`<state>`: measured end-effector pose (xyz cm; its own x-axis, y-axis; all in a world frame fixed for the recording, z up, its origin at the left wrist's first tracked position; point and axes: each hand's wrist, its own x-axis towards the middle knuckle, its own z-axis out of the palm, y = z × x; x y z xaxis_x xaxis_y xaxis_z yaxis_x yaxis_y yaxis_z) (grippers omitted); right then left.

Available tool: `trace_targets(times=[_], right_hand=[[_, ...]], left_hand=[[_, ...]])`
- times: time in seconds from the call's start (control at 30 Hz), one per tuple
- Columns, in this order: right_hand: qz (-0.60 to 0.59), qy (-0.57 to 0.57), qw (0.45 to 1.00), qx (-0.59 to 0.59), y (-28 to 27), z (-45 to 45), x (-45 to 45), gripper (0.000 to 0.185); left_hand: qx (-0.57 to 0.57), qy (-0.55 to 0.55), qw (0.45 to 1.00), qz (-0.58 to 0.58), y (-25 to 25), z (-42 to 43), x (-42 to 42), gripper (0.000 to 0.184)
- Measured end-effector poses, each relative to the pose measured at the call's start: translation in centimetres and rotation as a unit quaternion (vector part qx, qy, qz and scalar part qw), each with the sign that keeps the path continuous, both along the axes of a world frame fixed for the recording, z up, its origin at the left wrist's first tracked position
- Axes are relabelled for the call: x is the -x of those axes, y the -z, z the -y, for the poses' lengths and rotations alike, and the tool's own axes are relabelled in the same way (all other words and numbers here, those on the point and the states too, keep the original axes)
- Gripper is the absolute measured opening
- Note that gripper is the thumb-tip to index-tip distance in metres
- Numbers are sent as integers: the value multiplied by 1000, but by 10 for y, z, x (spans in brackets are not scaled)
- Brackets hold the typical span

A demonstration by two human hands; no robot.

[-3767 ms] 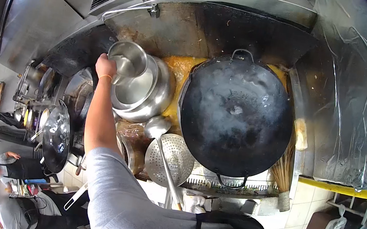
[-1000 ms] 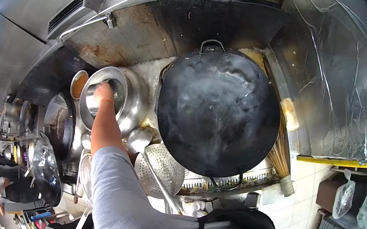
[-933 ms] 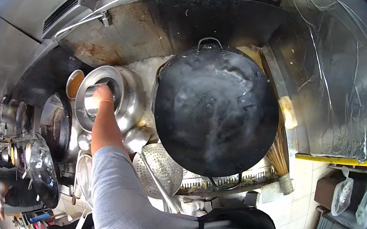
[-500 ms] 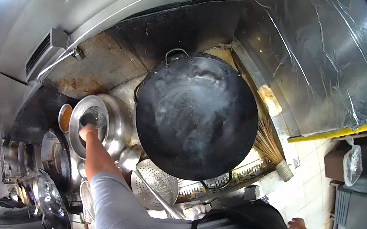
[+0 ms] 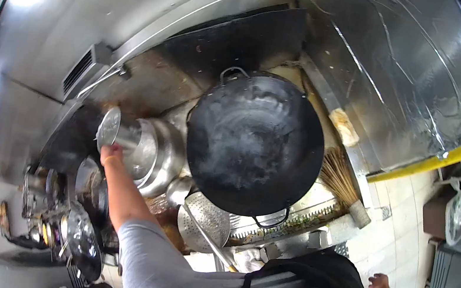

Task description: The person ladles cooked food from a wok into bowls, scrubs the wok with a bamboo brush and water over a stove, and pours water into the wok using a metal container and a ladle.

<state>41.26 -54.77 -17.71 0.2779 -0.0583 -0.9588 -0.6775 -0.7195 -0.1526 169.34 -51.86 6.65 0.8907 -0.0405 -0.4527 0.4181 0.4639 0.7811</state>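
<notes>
Left hand (image 5: pixel 112 154): fingers closed at the near edge of a steel cup (image 5: pixel 109 126); grip narrow, holding. Cup sits just beyond the grip, tilted, overlapping in view the mouth of a steel pot (image 5: pixel 170 166) immediately right of the grip; contact between cup and pot cannot be told. Farther right of the grip, past the pot: large black two-handled wok (image 5: pixel 235 195), whitish patches across its interior. Nearer the body than the grip, to its right: steel ladle (image 5: pixel 178 190), its handle lying across a perforated strainer (image 5: pixel 193 231). Bamboo wok brush (image 5: pixel 340 178): well right of the grip, beyond the wok. Right hand (image 5: pixel 381 285): well apart, low at the person's right side, fingers partly curled; cannot tell its grip.
</notes>
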Motion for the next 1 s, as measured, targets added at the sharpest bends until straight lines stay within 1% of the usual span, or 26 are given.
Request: trace_targets(times=[0.03, 0.07, 0.1, 0.13, 0.17, 0.2, 0.23, 0.27, 0.33, 0.37, 0.4, 0.47, 0.5, 0.53, 0.57, 0.6, 0.63, 0.67, 0.7, 0.73, 0.77, 0.83, 0.9, 0.97, 1.0], right_hand=[[-37, -220, 974, -47, -24, 14, -29, 38], [-35, -232, 971, -44, -28, 21, -36, 38], [-23, -127, 990, -47, -18, 14, -23, 38], [-11, -19, 998, -51, -11, 13, -12, 38], [-51, 216, 973, -68, -28, 17, -27, 39], [-54, 543, 834, -79, -70, 29, -66, 39], [-32, 732, 678, -52, -115, 41, -107, 40], [-31, 730, 681, -50, -107, 43, -101, 40], [-12, 776, 630, -39, -79, 37, -82, 41], [-36, 777, 626, 49, -74, 32, -87, 40], [-36, 777, 627, 53, -68, 29, -80, 40], [-6, 780, 626, 0, -64, 26, -65, 40], [-18, 773, 635, 12, -86, 26, -86, 40], [-30, 766, 642, 25, -116, 28, -108, 40], [-24, 548, 836, 13, -129, 26, -103, 40], [-19, 286, 958, -1, -137, 25, -101, 41], [-15, 194, 981, 6, -136, 19, -96, 41], [-36, 249, 968, 12, -140, 11, -93, 41], [-62, 347, 935, 24, -144, 8, -93, 41], [-81, 446, 891, 41, -145, 5, -96, 41], [-90, 492, 864, 51, -150, 0, -97, 42], [-99, 526, 843, 59, -155, -5, -99, 42], [-104, 534, 837, 61, -157, -7, -100, 42], [-106, 537, 834, 65, -159, -8, -101, 42], [-106, 542, 831, 66, -158, -8, -103, 42]], left_hand=[[30, 54, 995, 84, 5, 9, -6, 18], [59, 109, 978, 165, 17, 19, -13, 16], [19, 46, 989, 138, -20, 38, 36, 15], [-22, -17, 994, 109, -70, 65, 105, 14], [-8, 5, 995, 100, -74, 74, 107, 13], [6, 27, 995, 91, -76, 78, 108, 13], [-35, 47, 993, 100, -84, 87, 126, 13], [-75, 67, 989, 109, -91, 100, 145, 14], [-11, 72, 995, 72, -77, 121, 142, 13], [-4, 52, 997, 65, -71, 133, 146, 13], [4, 32, 998, 57, -65, 146, 153, 13], [-24, 22, 998, 62, -50, 168, 169, 10], [-44, -14, 998, 36, -42, 182, 171, 7], [-39, -13, 999, 31, -32, 189, 175, 7], [-44, -7, 999, 29, -21, 196, 180, 7], [-48, 0, 998, 27, -11, 203, 185, 8], [-28, 9, 999, 32, -1, 204, 191, 7], [-24, 12, 999, 27, 5, 206, 194, 7], [-35, 6, 999, 18, 17, 209, 193, 7], [-46, 1, 999, 9, 29, 214, 193, 6], [-64, -8, 998, 24, 35, 217, 195, 5], [-71, -17, 997, 20, 49, 223, 201, 6], [-77, -34, 996, 21, 58, 222, 199, 8], [-29, -39, 998, -38, 72, 226, 192, 15], [-28, -38, 998, -40, 79, 228, 186, 15]])
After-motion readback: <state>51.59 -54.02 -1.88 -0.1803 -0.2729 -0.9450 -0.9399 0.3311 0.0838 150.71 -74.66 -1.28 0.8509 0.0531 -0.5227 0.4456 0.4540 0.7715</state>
